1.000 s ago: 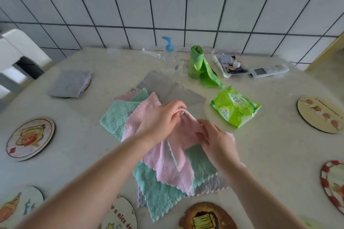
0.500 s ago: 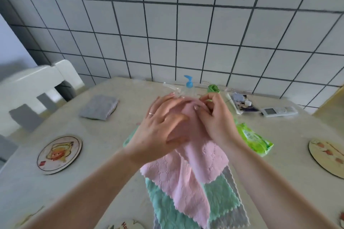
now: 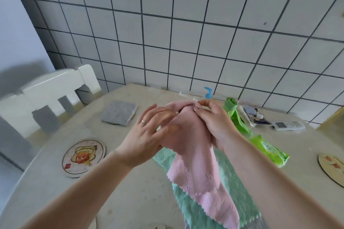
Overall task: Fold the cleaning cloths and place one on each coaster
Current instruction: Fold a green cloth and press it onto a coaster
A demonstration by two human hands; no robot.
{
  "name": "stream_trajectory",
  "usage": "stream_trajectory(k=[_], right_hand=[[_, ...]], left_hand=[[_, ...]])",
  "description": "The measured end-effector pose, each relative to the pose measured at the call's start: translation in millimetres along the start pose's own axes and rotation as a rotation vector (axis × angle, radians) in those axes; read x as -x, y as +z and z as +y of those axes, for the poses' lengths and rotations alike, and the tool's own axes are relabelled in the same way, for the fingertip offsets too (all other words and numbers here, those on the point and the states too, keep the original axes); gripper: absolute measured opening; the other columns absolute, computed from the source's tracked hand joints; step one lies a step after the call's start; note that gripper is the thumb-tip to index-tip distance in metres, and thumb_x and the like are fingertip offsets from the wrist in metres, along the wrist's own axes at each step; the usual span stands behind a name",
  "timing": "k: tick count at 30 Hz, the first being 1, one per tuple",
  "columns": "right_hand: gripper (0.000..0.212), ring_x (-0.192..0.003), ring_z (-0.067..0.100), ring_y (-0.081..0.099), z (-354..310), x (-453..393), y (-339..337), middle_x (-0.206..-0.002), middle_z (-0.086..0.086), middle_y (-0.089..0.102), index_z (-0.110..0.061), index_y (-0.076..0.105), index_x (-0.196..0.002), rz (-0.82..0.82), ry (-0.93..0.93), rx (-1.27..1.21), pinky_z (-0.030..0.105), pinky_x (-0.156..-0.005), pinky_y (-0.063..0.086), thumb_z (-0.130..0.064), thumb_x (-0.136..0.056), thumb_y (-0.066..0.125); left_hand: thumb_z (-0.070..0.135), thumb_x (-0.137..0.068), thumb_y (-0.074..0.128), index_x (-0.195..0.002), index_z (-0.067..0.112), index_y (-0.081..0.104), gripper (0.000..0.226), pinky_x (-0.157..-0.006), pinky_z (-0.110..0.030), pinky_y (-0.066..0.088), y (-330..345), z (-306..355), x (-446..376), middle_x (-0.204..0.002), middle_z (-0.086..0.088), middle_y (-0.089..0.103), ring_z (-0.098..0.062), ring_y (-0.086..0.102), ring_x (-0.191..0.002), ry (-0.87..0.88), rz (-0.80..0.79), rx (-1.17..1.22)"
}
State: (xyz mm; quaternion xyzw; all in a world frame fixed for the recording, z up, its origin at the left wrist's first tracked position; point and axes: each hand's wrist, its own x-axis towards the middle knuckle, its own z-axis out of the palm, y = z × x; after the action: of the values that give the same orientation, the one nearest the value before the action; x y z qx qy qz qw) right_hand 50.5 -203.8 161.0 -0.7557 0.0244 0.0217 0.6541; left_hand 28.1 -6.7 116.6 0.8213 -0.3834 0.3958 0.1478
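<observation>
Pink cleaning cloth (image 3: 193, 156) hangs above the table (image 3: 141, 199) at the middle of the view, lifted clear of the pile beneath it. Its long axis runs from a bunched top edge at about 12 o'clock down to a free lower corner pointing toward 5 o'clock. The fabric is pale pink with a faint embossed pattern and a scalloped, zigzag hem; the upper part is gathered and creased between the hands, the lower part drapes loose and flat.

Right hand (image 3: 216, 126) is curled around the cloth's upper right side, its fingertips pinching the top edge. Left hand (image 3: 149, 135), wearing a ring, lies against the cloth's left side with its fingers spread and reaching up to the same top edge; whether they actually pinch it I cannot tell.

Under the hanging cloth a teal cloth (image 3: 210, 208) lies spread on the table toward 6 o'clock. At 10 o'clock a folded grey cloth (image 3: 119, 112) sits on a coaster whose rim just shows beneath it. A bare picture coaster (image 3: 83, 157) lies at 8 o'clock, and another coaster (image 3: 331, 168) is cut off at the 3 o'clock edge. A green packet (image 3: 270, 149) lies just right of the right wrist.
</observation>
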Motion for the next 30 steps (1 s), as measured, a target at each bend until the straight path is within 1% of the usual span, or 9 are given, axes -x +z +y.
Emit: stream_trajectory(k=[5,10,13,16,20,22,24,26,30], right_hand=[[0.006,-0.088,0.020,0.065,-6,4,29,-0.094,0.000,0.071,-0.029,0.059,-0.088,-0.003,-0.050,0.193,0.037,-0.082,0.049,-0.023,-0.087,0.060],[0.004,-0.093,0.007,0.060,-13,21,55,-0.102,-0.007,0.061,-0.035,0.058,-0.089,-0.055,-0.245,0.619,0.027,-0.082,0.046,-0.034,-0.086,0.061],[0.023,-0.080,-0.003,0.057,-27,41,74,-0.090,-0.013,0.061,-0.028,0.065,-0.085,-0.146,-0.294,0.674,0.017,-0.070,0.045,-0.050,-0.080,0.061],[0.031,-0.073,-0.002,0.058,-34,53,84,-0.083,-0.014,0.065,-0.028,0.065,-0.087,-0.211,-0.291,0.713,0.015,-0.060,0.043,-0.057,-0.077,0.060],[0.011,-0.075,0.002,0.058,-33,58,89,-0.082,-0.015,0.061,-0.029,0.067,-0.092,-0.165,-0.381,0.792,0.024,-0.070,0.048,-0.036,-0.086,0.060],[0.012,-0.079,0.006,0.059,-35,61,93,-0.085,-0.013,0.062,-0.027,0.067,-0.093,-0.139,-0.435,0.860,0.028,-0.073,0.048,-0.030,-0.088,0.056],[0.013,-0.082,0.010,0.060,-35,63,96,-0.088,-0.010,0.065,-0.025,0.065,-0.093,-0.110,-0.478,0.891,0.032,-0.073,0.050,-0.027,-0.088,0.053],[0.013,-0.082,0.016,0.061,-36,65,100,-0.088,-0.008,0.066,-0.024,0.061,-0.094,-0.075,-0.513,0.933,0.035,-0.070,0.050,-0.027,-0.089,0.049],[0.016,-0.082,0.022,0.061,-35,65,111,-0.090,-0.006,0.065,-0.022,0.056,-0.100,-0.039,-0.612,1.017,0.034,-0.064,0.046,-0.031,-0.091,0.046]], left_hand=[[0.012,-0.080,0.063,-0.103,0.024,0.066,0.026,-0.101,-0.039,0.036,-32,-23,4,-0.111,0.004,0.057,-0.021,0.053,-0.105,-0.035,-0.091,0.114],[0.038,-0.078,0.042,-0.094,0.030,0.067,0.031,-0.072,-0.030,0.047,-62,-35,-12,-0.089,0.007,0.063,-0.020,0.062,-0.086,-0.256,-0.573,0.098],[0.041,-0.080,0.055,-0.090,0.026,0.061,0.019,-0.072,-0.032,0.048,-71,-41,-22,-0.091,0.006,0.064,-0.020,0.060,-0.090,-0.416,-0.714,0.078],[0.034,-0.076,0.061,-0.089,0.029,0.063,0.015,-0.065,-0.027,0.046,-81,-47,-25,-0.085,0.007,0.063,-0.017,0.057,-0.083,-0.491,-0.730,0.102],[0.038,-0.082,0.063,-0.089,0.025,0.068,0.016,-0.055,-0.010,0.033,-93,-59,-20,-0.073,0.014,0.058,0.000,0.051,-0.070,-0.486,-0.771,0.278],[0.036,-0.088,0.057,-0.090,0.023,0.069,0.018,-0.055,-0.007,0.033,-99,-64,-18,-0.062,0.020,0.051,0.009,0.048,-0.061,-0.482,-0.803,0.355],[0.035,-0.093,0.051,-0.078,0.027,0.064,0.022,-0.053,-0.009,0.033,-105,-66,-16,-0.054,0.018,0.050,0.009,0.046,-0.052,-0.509,-0.844,0.438],[0.036,-0.095,0.045,-0.075,0.026,0.060,0.027,-0.053,-0.011,0.034,-110,-66,-15,-0.060,0.013,0.051,0.004,0.044,-0.053,-0.529,-0.872,0.492],[0.026,-0.095,0.049,-0.098,0.014,0.066,0.021,-0.064,-0.011,0.038,-118,-68,-11,-0.078,0.010,0.059,0.004,0.050,-0.066,-0.548,-0.832,0.532]])
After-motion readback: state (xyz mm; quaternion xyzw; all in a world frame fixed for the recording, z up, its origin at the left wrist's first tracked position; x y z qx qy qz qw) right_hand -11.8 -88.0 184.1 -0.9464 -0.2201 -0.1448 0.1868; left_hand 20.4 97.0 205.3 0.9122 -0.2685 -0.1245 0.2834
